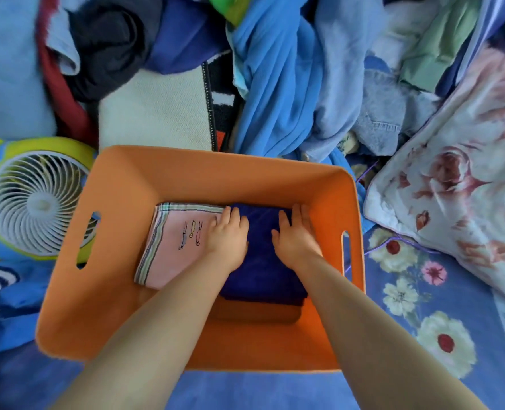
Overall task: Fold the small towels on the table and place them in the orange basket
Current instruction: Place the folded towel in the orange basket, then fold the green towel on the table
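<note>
The orange basket stands in the middle of the view on a blue flowered cloth. Inside it, a folded pink towel with a striped border lies on the left. A folded dark blue towel lies beside it on the right. Both my arms reach down into the basket. My left hand rests flat on the left edge of the dark blue towel, partly over the pink one. My right hand presses flat on the blue towel's right side, near the basket wall.
A small white fan in a yellow-green housing sits left of the basket. A heap of blue and dark clothes lies behind it. A flowered quilt is bunched at the right. The blue flowered cloth covers the surface.
</note>
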A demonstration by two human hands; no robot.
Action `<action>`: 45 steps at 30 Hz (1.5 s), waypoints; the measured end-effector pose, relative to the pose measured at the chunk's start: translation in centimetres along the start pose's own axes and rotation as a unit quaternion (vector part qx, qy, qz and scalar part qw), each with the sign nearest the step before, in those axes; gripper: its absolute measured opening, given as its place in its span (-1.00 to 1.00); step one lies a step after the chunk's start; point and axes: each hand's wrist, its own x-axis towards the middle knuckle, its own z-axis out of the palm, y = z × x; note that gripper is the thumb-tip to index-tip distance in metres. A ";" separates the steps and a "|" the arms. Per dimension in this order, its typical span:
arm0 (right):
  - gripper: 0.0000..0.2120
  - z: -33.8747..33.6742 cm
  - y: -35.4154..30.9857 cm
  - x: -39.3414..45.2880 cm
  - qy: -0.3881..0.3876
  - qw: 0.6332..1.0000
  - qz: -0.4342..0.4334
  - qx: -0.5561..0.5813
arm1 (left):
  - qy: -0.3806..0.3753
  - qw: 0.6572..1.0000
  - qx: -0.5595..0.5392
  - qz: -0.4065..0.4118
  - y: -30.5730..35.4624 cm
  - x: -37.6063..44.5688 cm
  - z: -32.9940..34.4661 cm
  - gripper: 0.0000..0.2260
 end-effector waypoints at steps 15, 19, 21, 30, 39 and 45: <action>-0.77 -19.0 -2.5 -24.1 0.269 0.947 -0.172 -0.043 | 0.170 0.980 0.005 -0.100 2.6 -21.4 -22.5 -0.70; -0.73 -20.8 -2.6 -32.4 0.317 0.931 -0.174 -0.056 | 0.188 0.974 0.012 -0.122 4.1 -29.7 -25.3 -0.66; -0.71 -21.2 -2.5 -36.9 0.343 0.922 -0.168 -0.059 | 0.203 0.972 0.015 -0.120 4.9 -34.0 -26.1 -0.67; -0.69 -16.6 -0.3 -56.8 0.417 0.901 -0.108 -0.049 | 0.248 0.968 0.037 -0.015 8.3 -51.4 -24.5 -0.71; -0.67 -7.2 5.7 -76.5 0.444 0.894 0.065 -0.016 | 0.233 0.955 0.069 0.173 17.6 -64.5 -20.6 -0.73; -0.69 -0.3 12.7 -90.4 0.451 0.862 0.231 -0.002 | 0.241 0.907 0.077 0.337 30.1 -73.9 -17.6 -0.70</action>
